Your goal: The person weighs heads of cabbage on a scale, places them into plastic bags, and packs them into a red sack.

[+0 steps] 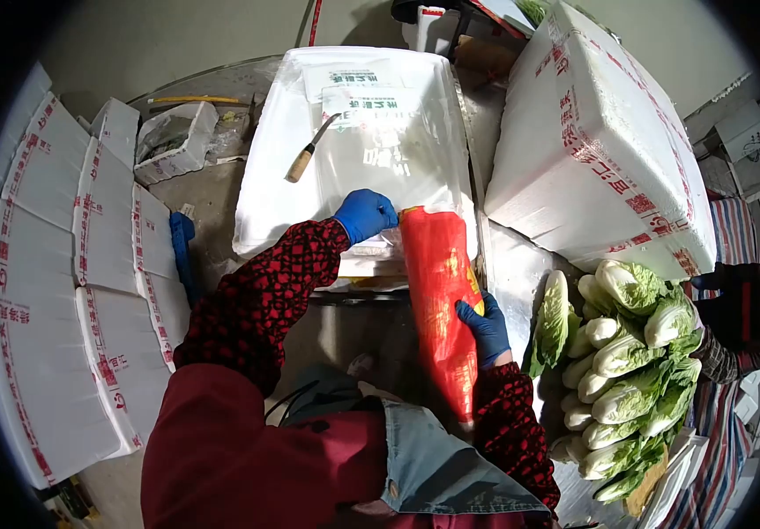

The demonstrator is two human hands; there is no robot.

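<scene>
Fingers of my left hand [364,214] pinch the mouth of the red bag [437,291] against the foam box [265,185] while my right hand [484,328] clamps its side, and loose plastic could slip, sliding the bundle floorward.

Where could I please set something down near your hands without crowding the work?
Free: the foam box top beyond the left hand, right of the knife. Crowded: the right hand holds the red bag, with piled cabbages beside it.
</scene>
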